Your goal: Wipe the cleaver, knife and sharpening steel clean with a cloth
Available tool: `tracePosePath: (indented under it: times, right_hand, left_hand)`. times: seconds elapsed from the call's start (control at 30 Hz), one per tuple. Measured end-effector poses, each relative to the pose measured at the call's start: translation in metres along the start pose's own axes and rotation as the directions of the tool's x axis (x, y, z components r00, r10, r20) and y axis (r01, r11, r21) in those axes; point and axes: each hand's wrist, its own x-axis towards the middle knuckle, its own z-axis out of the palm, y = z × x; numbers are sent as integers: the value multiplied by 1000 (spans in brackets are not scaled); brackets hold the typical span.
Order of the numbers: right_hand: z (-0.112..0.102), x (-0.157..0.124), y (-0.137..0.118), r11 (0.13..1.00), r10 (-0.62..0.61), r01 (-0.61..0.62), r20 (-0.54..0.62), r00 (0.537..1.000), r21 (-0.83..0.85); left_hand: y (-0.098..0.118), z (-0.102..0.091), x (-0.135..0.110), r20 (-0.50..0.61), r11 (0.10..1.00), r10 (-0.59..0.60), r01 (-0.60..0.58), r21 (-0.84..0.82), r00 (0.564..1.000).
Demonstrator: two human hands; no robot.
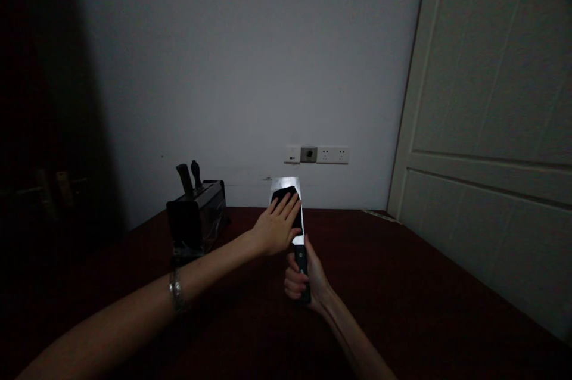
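Observation:
My right hand (308,276) is wrapped around the black riveted handle (301,258) of a cleaver, which points up and away from me. The cleaver's broad, shiny blade (286,181) rises above that fist. Across the blade face lies a black cloth (283,192), with my left hand (277,226) flat on it, fingers stretched and slightly apart. The palm presses the cloth against the metal and covers much of it. A bracelet circles my left wrist.
On the dark red table (375,273), to the left, stands a dark knife block (210,207) with two black handles (184,178) sticking up. Wall sockets (333,155) sit behind the cleaver. A pale panelled door (482,189) borders the right side. The room is dim.

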Motion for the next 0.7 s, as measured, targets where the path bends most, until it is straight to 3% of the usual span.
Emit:
tracePosePath:
  times: [0.2, 0.4, 0.5, 0.7]
  right_hand:
    - [-2, 0, 2, 1000, 9, -9, 29, 1000, 11]
    - [-3, -1, 1, 999, 6, -7, -35, 999, -36]
    - [-3, 0, 1, 998, 18, -21, -55, 998, -62]
    - [-2, 0, 2, 999, 35, -35, 15, 999, -8]
  left_hand:
    - [-30, 2, 22, 47, 991, -133, 134, -2, 990]
    - [4, -5, -13, 36, 1000, 30, -30, -1, 999]
    - [10, -7, -23, 41, 998, 60, -61, 8, 997]
    - [-24, -2, 9, 37, 997, -75, 75, -1, 997]
